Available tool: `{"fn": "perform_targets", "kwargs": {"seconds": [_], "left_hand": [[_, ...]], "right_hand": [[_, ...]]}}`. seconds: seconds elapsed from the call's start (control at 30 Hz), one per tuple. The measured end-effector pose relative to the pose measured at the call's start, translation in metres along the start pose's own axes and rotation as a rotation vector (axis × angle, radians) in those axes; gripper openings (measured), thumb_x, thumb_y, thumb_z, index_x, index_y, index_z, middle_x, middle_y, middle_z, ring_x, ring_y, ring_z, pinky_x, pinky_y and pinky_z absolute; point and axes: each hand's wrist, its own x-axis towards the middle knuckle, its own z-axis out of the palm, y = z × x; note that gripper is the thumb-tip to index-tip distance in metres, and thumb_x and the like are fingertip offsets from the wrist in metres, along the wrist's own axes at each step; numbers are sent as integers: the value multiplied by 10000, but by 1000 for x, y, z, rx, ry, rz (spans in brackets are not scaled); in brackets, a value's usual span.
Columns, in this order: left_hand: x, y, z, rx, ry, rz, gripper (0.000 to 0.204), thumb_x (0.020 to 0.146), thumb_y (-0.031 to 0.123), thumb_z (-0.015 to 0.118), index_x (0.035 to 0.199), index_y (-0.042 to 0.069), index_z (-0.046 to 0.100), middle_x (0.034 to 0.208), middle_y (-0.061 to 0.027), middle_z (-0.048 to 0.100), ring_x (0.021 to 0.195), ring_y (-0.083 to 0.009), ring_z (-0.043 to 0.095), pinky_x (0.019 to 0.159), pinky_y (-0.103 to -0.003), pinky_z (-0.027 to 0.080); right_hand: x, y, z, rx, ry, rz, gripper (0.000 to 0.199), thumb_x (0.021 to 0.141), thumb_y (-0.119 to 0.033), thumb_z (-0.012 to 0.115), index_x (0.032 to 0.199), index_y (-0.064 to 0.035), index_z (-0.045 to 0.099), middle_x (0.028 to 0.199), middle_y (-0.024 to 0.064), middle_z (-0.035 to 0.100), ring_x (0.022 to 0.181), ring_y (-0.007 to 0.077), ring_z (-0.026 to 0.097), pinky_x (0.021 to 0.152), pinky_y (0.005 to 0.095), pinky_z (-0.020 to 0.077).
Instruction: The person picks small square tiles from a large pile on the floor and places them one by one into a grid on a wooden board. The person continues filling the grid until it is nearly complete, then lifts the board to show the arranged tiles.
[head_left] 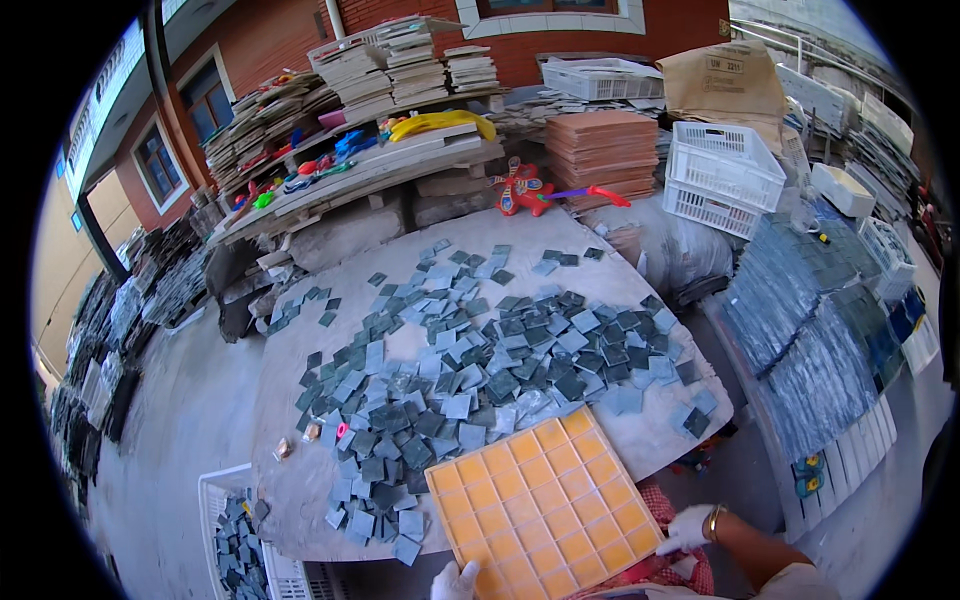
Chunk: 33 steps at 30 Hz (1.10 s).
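Observation:
A yellow-orange tray (540, 490), divided by pale ribs into square cells, lies tilted at the table's near edge. No tile shows in its cells. My left hand (455, 582), in a white glove, grips its lower left edge, the thumb on top. At the right corner my right hand (688, 530), also gloved and with a gold bangle at the wrist, is closed on the rim. Just beyond the tray, many small square slate tiles (500, 385) in grey, green and blue tones are strewn over the table (640, 260). Fingers under the tray are hidden.
A white crate (212, 490) of tiles stands below the table's left edge. Behind are stacked slabs (390, 75), terracotta tiles (602, 150), white baskets (722, 170) and a red toy (522, 188). Plastic-wrapped slate (815, 350) sits at right; a pink ring (342, 430) lies among the tiles.

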Motion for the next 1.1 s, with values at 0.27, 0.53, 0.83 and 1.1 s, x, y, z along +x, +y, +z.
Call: {"fn": "perform_targets", "kwargs": {"seconds": [0.27,0.53,0.83,1.1], "left_hand": [[35,90,-49,-36,275,475,316,846,226,633,1111,56,603,1078,-153,640,1008,-324,608,846,-386,484],[176,216,-46,-132,590,898,202,800,198,628,959,73,643,989,-128,649,930,-333,601,796,-413,485],[224,296,-33,373,711,698,407,739,391,720,940,74,564,1004,-109,524,864,-314,582,734,-464,474],[252,276,-37,732,864,758,146,875,224,532,898,84,503,967,-105,627,677,-228,662,480,-359,526]], "right_hand": [[79,20,-159,31,1466,-150,267,858,-275,595,1055,-94,592,1021,138,634,946,325,601,818,415,482],[136,24,-250,-219,1179,296,266,853,-330,598,914,-72,622,962,146,654,927,278,635,770,423,529],[147,15,-227,-322,1513,30,99,821,-230,554,797,-142,592,732,33,622,730,223,633,619,385,526],[143,-13,-234,12,1173,76,485,701,-333,746,1066,-110,518,1015,150,589,970,332,589,769,438,510]]}}
